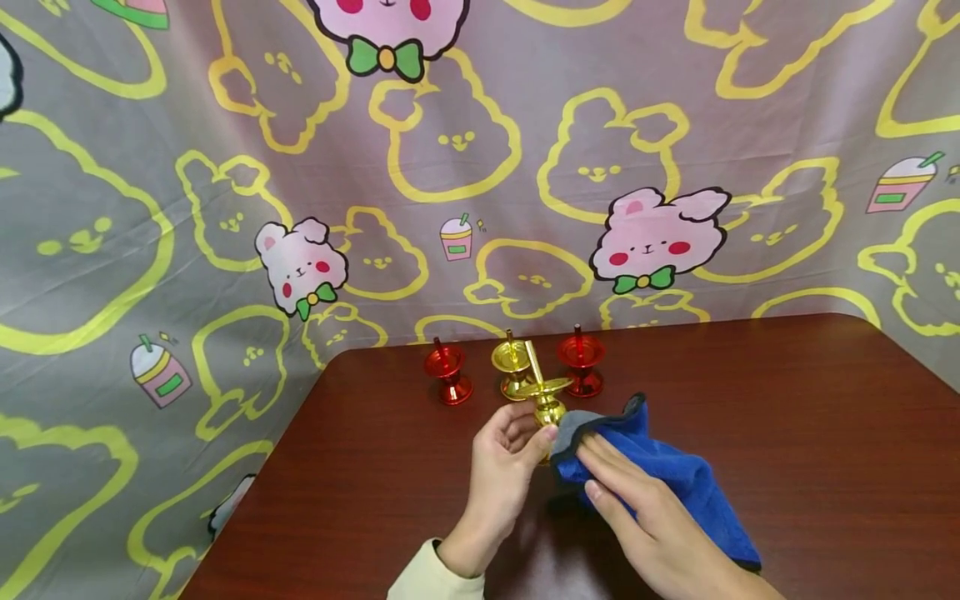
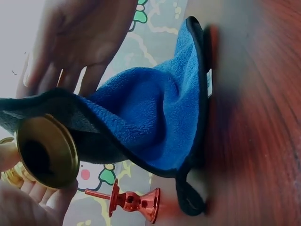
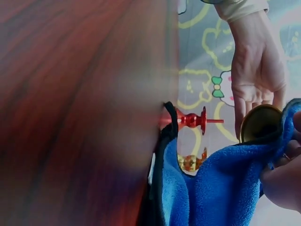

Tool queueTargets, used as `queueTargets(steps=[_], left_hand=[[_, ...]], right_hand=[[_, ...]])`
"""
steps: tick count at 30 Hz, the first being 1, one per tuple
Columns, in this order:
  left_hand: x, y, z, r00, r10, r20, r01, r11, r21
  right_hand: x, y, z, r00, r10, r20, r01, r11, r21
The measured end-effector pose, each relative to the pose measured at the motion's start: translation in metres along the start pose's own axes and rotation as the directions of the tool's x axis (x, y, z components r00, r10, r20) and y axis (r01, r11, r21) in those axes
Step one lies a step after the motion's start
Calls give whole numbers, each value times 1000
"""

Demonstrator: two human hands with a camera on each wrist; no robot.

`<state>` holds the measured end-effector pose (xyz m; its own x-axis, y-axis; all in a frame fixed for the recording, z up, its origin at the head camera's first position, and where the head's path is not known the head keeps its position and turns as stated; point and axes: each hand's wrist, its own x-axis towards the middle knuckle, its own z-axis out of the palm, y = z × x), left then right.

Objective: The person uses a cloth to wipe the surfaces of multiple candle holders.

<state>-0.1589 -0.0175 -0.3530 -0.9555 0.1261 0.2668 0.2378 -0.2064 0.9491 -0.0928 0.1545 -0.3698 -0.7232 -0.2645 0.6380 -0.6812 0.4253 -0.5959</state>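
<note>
My left hand [image 1: 498, 475] grips a shiny gold candle holder [image 1: 550, 412] by its lower stem, tilted above the table, its spike pointing up. In the left wrist view the dark hollow underside of the candle holder [image 2: 66, 148] faces the camera. A blue cloth [image 1: 678, 467] with a black edge and grey reverse side is held by my right hand [image 1: 656, 521] against the lower part of the candle holder. The rest of the cloth [image 3: 225, 183] hangs down in folds towards the table. The cloth covers some of my right fingertips.
Behind my hands, a red candle holder [image 1: 453, 388], a gold one [image 1: 513, 358] and another red one [image 1: 586, 382] stand upright in a row on the dark wooden table [image 1: 360, 483]. A cartoon-printed curtain [image 1: 525, 167] hangs at the back and sides.
</note>
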Motion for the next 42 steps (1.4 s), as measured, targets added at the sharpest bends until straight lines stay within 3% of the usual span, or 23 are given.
queueTargets(steps=[5, 8, 12, 15, 19, 23, 29, 33, 36, 39, 42], left_hand=[[-2, 0, -1, 998, 8, 54, -9, 1000, 12], [-4, -1, -2, 997, 13, 73, -14, 1000, 14], [-4, 0, -3, 995, 48, 85, -51, 998, 36], [-4, 1, -3, 989, 80, 122, -87, 995, 53], [-4, 0, -4, 982, 110, 154, -118, 992, 45], [-5, 0, -6, 982, 127, 143, -140, 987, 80], [-5, 3, -3, 992, 60, 108, -60, 998, -4], [-4, 5, -4, 992, -1, 125, 8, 998, -58], [-4, 5, -5, 983, -31, 184, 36, 999, -28], [-5, 5, -4, 971, -29, 236, 22, 999, 32], [-7, 5, -1, 971, -21, 236, 5, 998, 67]], right_hand=[[11, -4, 1, 999, 38, -2, -38, 997, 68], [18, -6, 3, 992, 127, 9, -127, 979, 157], [24, -9, 6, 955, 297, -13, -286, 930, 232], [26, -9, 9, 931, 362, -53, -338, 906, 257], [27, -7, 9, 928, 363, -78, -327, 898, 294], [27, -5, 8, 921, 375, -108, -327, 893, 310], [27, -5, 3, 907, 390, -158, -306, 869, 389], [26, -7, -3, 918, 366, -150, -275, 863, 424], [25, -7, -7, 923, 354, -150, -268, 872, 410], [25, -5, -9, 920, 361, -153, -277, 875, 397], [23, -3, -8, 905, 386, -180, -296, 874, 385]])
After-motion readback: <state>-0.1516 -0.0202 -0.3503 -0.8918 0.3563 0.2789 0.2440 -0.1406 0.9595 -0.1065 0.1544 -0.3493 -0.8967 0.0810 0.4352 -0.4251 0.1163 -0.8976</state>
